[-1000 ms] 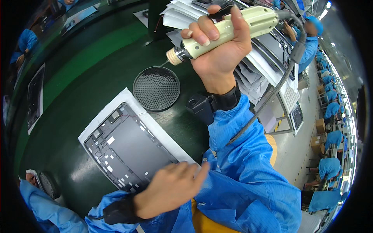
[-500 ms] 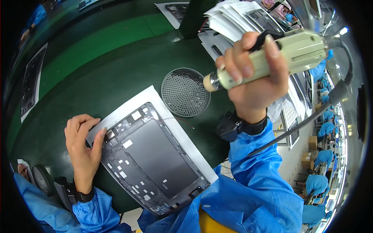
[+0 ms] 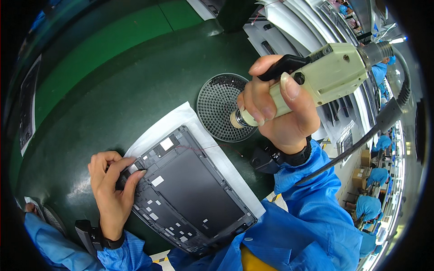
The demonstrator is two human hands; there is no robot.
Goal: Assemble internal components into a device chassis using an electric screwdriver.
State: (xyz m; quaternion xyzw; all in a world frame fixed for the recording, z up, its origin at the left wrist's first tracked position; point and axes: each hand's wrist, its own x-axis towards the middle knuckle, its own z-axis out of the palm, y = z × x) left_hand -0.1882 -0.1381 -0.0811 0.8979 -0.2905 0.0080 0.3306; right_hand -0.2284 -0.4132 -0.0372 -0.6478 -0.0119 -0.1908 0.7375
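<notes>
My right hand (image 3: 282, 108) is wrapped round a pale green electric screwdriver (image 3: 334, 74), with a finger by its black lever. The screwdriver's tan nose points left and down over a round grey screw tray (image 3: 217, 101), whose pitted floor has small dark bits along its far edge. At the far-left corner of a dark laptop housing panel (image 3: 194, 180), my left hand (image 3: 110, 187) pinches the edge between thumb and fingers. The panel bears several white stickers and a thin red wire. It lies on a white sheet (image 3: 169, 117), its near end close to my body.
A thick grey cable (image 3: 384, 122) runs from the screwdriver past my right forearm. White sheets and panels are stacked (image 3: 294, 27) at the far right, beside a dark post (image 3: 235, 16). Another person's blue sleeve (image 3: 54, 244) is at the near left. More people sit along benches at right.
The screwdriver has come down and left, its nose now over the screw tray. My left hand's fingers have closed on the panel's corner. The whole view has shifted slightly.
</notes>
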